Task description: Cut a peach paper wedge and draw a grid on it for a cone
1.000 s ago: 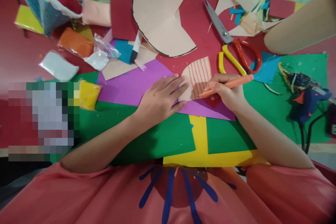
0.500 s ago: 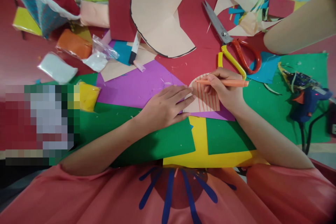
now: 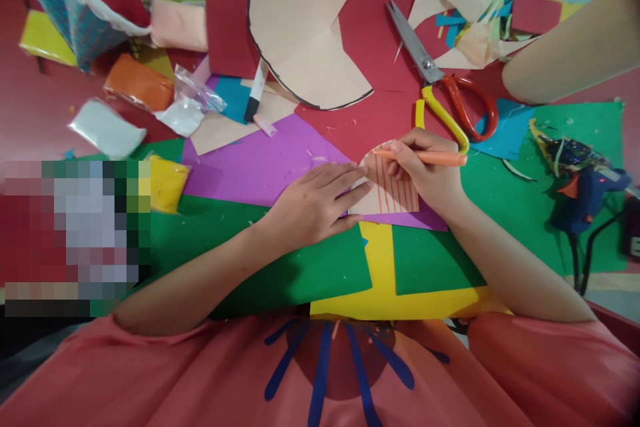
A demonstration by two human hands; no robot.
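The left hand (image 3: 320,200) lies palm down, fingers lightly parted and gripping nothing. Their tips rest over the left edge of a small cream paper (image 3: 396,197), most likely to stop it sliding. That paper, rounded at the top and ruled with orange stripes, sits on a purple sheet (image 3: 240,160) in front of the person, where both hands can reach it easily.

The right hand (image 3: 430,170) has its fingers closed around an orange marker (image 3: 443,158), pinched near the drawing end, presumably for steadier lines. The tip points to the paper's upper left; I can't tell from here whether it touches.

On the table (image 3: 30,110), scissors (image 3: 425,64) lie beyond the right hand, blades pointing away from the person, which looks a safe way to park them. A glue gun (image 3: 597,181) rests well apart to the right on a green sheet (image 3: 595,123), perhaps to keep it off the drawing. A large cream cut-out (image 3: 295,33) lies farther ahead, leaving room for the small paper.
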